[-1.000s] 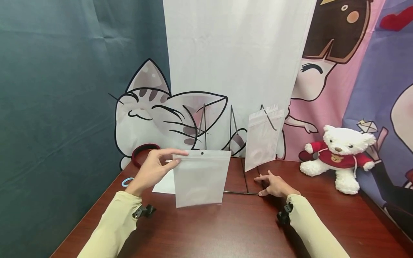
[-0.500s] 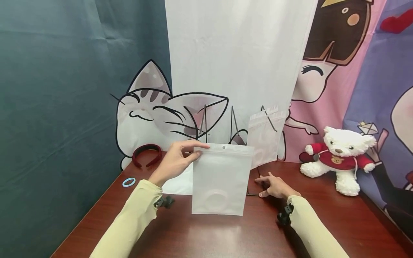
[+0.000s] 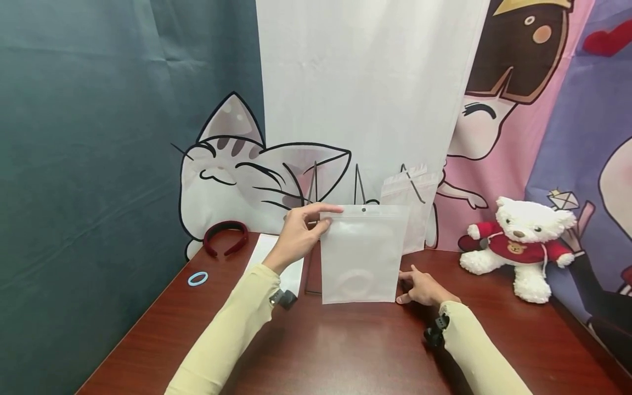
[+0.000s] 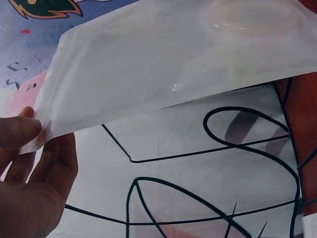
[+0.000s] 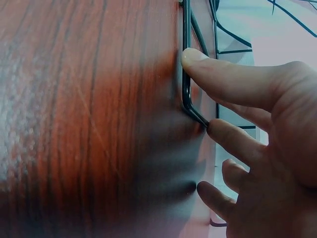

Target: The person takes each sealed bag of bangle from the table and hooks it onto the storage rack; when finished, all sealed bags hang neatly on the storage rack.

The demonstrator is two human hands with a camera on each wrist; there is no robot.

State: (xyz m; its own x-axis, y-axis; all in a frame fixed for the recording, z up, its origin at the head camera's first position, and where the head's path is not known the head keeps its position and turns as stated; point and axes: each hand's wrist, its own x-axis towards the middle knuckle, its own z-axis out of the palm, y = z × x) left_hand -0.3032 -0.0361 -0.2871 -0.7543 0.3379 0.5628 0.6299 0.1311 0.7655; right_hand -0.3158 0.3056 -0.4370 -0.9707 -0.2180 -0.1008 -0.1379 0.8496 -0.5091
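My left hand (image 3: 298, 233) pinches the upper left corner of a white zip bag (image 3: 360, 252). A ring-shaped outline shows low in the bag, and its hang hole overlaps the tip of the middle hook (image 3: 360, 184) in the head view. In the left wrist view the bag (image 4: 138, 64) slants up from the thumb and fingers. Beside the bag's lower right corner is my right hand (image 3: 424, 288). Its thumb presses the front bar of the black wire rack (image 5: 186, 29), with a fingertip at the base corner. Much of the rack is hidden behind the bag.
Similar white packaging (image 3: 417, 219) hangs from the right hook. To the left lie a dark red headband (image 3: 226, 226), a light blue ring (image 3: 198, 278) and a white sheet (image 3: 293, 274). A white teddy bear (image 3: 518, 241) in red sits at the right. Printed curtains stand behind.
My left hand has carried the bag right, and over the last half second upward and back, to the middle hook. The headband and white sheet have come into fuller view. My right hand has stayed put.
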